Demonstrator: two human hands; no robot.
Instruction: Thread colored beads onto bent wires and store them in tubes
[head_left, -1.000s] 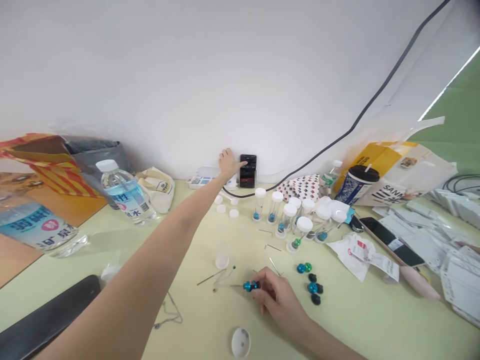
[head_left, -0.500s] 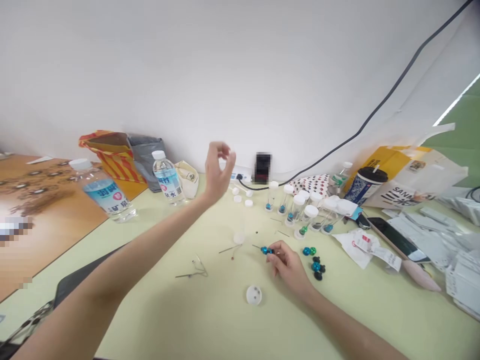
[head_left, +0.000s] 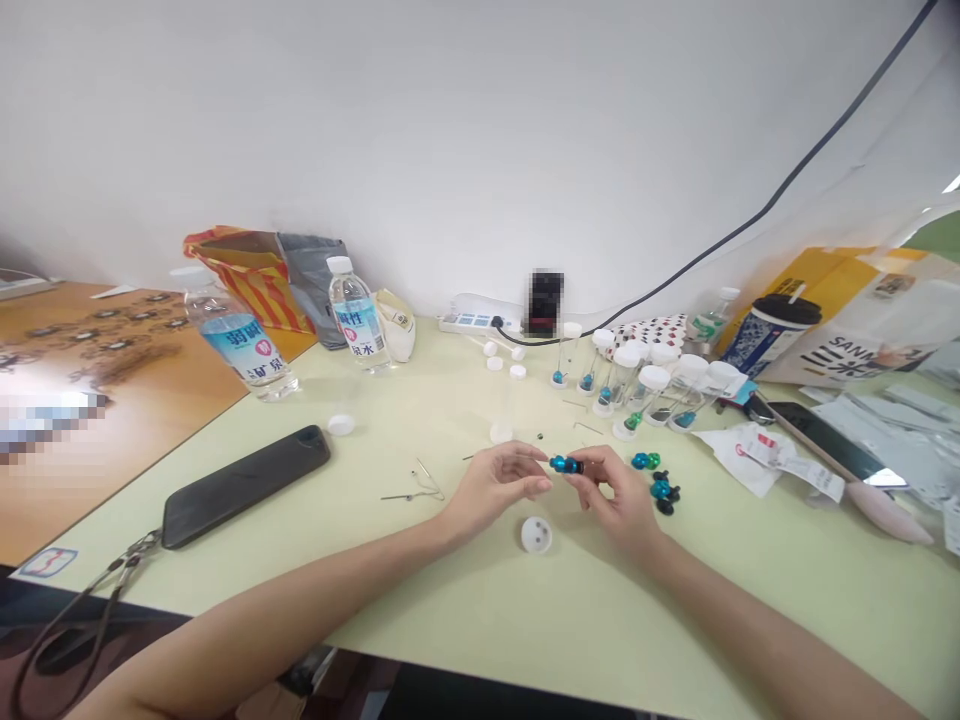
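Note:
A small shiny blue metal part [head_left: 565, 464] with a black end is held sideways by my right hand [head_left: 619, 500], its thumb and fingers pinching the black end. My left hand [head_left: 495, 488] is at the other end of the part, fingers curled in and thumb beneath; a thin rod shows near its fingertips, but its grip is partly hidden. Below the hands lies a white round cap [head_left: 536, 535] with small dark pieces in it. Thin bent metal rods [head_left: 424, 490] lie left of my left hand. Blue, green and black parts [head_left: 661, 488] are grouped right of my right hand.
Several clear tubes with white caps [head_left: 651, 378] stand at the back right. Two water bottles [head_left: 358, 325] and a black phone [head_left: 244, 488] are on the left. A power strip [head_left: 476, 318] lies by the wall. A cup [head_left: 772, 330] and paper bag [head_left: 862, 340] stand right.
My left hand has come down from its raised position near the wall to the blue part in my right hand. The view has shifted, showing more of the table's front edge.

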